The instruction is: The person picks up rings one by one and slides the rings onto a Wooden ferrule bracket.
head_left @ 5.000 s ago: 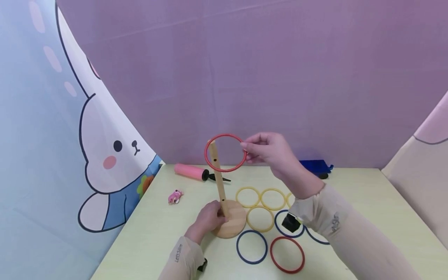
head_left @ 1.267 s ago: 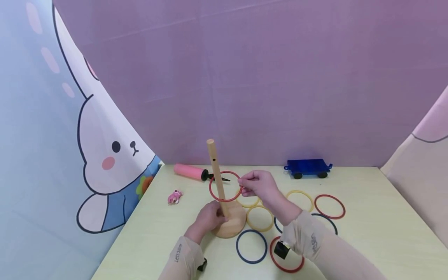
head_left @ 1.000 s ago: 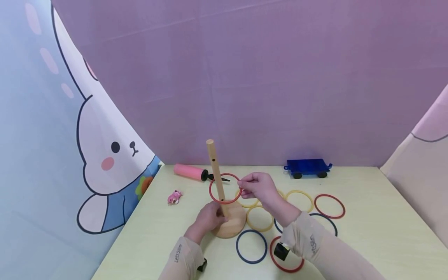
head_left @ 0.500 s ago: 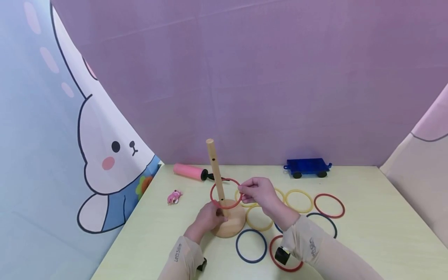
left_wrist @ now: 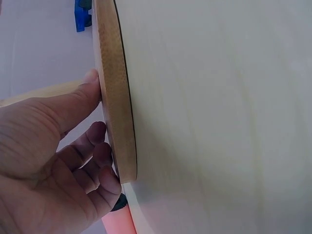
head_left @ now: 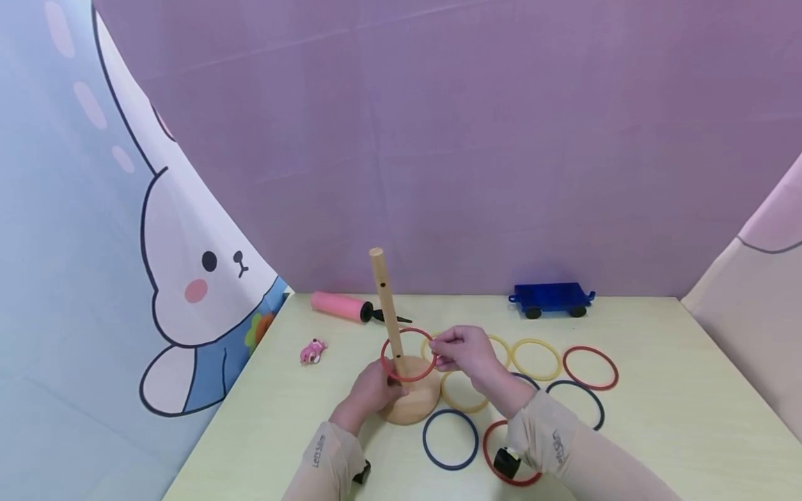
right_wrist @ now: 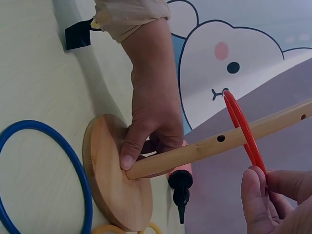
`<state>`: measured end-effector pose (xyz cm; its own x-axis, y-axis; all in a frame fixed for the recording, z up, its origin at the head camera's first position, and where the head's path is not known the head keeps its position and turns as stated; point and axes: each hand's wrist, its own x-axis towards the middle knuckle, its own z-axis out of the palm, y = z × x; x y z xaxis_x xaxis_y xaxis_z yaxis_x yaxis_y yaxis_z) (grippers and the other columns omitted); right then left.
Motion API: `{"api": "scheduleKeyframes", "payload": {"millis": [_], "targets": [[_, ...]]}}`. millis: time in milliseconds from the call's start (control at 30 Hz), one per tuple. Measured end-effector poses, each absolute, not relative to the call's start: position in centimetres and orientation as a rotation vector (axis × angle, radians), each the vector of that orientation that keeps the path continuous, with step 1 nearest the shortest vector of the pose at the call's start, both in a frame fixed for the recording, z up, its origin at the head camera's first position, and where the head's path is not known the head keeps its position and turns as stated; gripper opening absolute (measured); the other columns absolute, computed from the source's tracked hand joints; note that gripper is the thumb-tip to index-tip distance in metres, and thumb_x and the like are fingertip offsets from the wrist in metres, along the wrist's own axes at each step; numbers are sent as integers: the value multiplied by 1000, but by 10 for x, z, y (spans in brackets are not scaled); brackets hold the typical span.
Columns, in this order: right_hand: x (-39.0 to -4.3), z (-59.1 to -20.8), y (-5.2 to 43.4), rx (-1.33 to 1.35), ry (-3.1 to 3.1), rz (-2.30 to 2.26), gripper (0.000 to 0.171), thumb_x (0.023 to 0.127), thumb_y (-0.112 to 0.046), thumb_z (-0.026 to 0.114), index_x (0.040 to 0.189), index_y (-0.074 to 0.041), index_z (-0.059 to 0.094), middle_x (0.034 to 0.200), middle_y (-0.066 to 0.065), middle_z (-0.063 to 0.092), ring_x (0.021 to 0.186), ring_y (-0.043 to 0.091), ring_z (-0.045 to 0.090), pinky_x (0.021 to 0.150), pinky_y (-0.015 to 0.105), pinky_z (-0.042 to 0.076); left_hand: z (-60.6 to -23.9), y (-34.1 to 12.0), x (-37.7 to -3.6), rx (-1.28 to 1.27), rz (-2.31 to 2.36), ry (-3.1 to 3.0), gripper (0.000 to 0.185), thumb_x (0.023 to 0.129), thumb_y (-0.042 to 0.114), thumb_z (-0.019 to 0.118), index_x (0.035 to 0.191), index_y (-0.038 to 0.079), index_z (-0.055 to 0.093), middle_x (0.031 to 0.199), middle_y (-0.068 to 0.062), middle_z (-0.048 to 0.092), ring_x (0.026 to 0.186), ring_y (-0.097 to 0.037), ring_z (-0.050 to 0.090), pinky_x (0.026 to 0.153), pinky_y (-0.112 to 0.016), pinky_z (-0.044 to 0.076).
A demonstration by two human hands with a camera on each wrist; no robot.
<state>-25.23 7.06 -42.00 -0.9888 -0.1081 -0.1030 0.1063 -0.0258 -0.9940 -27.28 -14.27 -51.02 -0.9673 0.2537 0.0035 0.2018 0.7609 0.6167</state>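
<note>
A wooden stand, a round base with an upright post, stands on the table. My left hand steadies it low down; its thumb presses the base beside the post while curled fingers touch the base on the other side. A thin red ring encircles the post on its lower half, tilted, with the post passing through it in the right wrist view. My right hand pinches the ring's right side between thumb and fingers, holding it above the base.
Several yellow rings, blue rings and red rings lie to the right of the stand. Behind stand a pink pump with a black nozzle and a blue toy wagon. A small pink figure lies left.
My right hand has brought the red ring down from the post's top to its lower part, with a slow descent over the last second. My left hand stays at the base.
</note>
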Motion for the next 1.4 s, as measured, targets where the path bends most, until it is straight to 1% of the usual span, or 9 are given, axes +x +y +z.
{"api": "scheduleKeyframes", "payload": {"millis": [100, 233, 367, 467, 633, 767, 1033, 1200, 1400], "targets": [[-252, -425, 71, 20, 2079, -2138, 12, 87, 0, 69, 94, 9, 66, 76, 12, 69, 57, 16, 64, 59, 32, 58, -510, -143, -273, 369, 1001, 2860, 34, 75, 13, 83, 106, 10, 67, 85, 3, 62, 81, -18, 55, 81, -42, 47], [-251, -431, 71, 34, 2101, -2109, 9, 88, 0, 69, 92, 8, 67, 76, 11, 68, 58, 17, 64, 61, 35, 58, -510, -143, -273, 382, 995, 2867, 32, 76, 14, 83, 103, 9, 67, 83, 3, 61, 79, -18, 56, 79, -40, 48], [-252, -435, 71, 42, 2127, -2081, 7, 88, -1, 68, 92, 6, 68, 79, 12, 68, 60, 18, 64, 62, 36, 58, -510, -143, -273, 342, 999, 2862, 37, 77, 16, 83, 109, 9, 67, 83, 3, 62, 79, -17, 56, 79, -39, 49], [-252, -438, 71, 48, 2135, -2074, 8, 89, -1, 68, 92, 6, 68, 80, 13, 68, 60, 18, 64, 61, 34, 58, -509, -142, -273, 333, 993, 2861, 41, 77, 18, 83, 114, 9, 67, 85, 2, 62, 80, -17, 57, 79, -39, 50], [-251, -442, 71, 46, 2165, -2055, 9, 89, -3, 69, 93, 5, 69, 79, 12, 68, 60, 17, 64, 59, 33, 58, -508, -142, -271, 399, 953, 2892, 39, 78, 18, 82, 112, 6, 67, 84, 2, 62, 80, -17, 56, 78, -39, 49], [-251, -443, 71, 41, 2166, -2056, 9, 89, -3, 69, 93, 5, 69, 78, 11, 68, 60, 17, 64, 60, 33, 58, -507, -141, -271, 398, 948, 2896, 35, 78, 17, 82, 108, 7, 67, 84, 2, 62, 80, -17, 56, 78, -39, 49], [-251, -446, 70, 66, 2178, -2017, 9, 90, -5, 68, 95, 3, 69, 85, 17, 68, 62, 17, 64, 62, 33, 58, -509, -141, -271, 357, 991, 2869, 36, 77, 16, 82, 109, 8, 67, 85, 1, 62, 80, -18, 56, 78, -40, 49], [-251, -449, 71, 60, 2168, -2017, 9, 90, -5, 68, 95, 3, 69, 91, 20, 68, 63, 17, 64, 62, 32, 58, -509, -140, -271, 297, 1017, 2853, 41, 75, 13, 83, 112, 8, 66, 90, 0, 64, 83, -18, 57, 81, -43, 50], [-252, -455, 70, 54, 2158, -2041, 9, 89, -4, 69, 94, 4, 68, 84, 18, 68, 61, 17, 64, 62, 34, 58, -508, -139, -272, 263, 1032, 2848, 41, 74, 11, 83, 111, 7, 65, 90, 0, 62, 82, -19, 56, 81, -42, 50]]}}
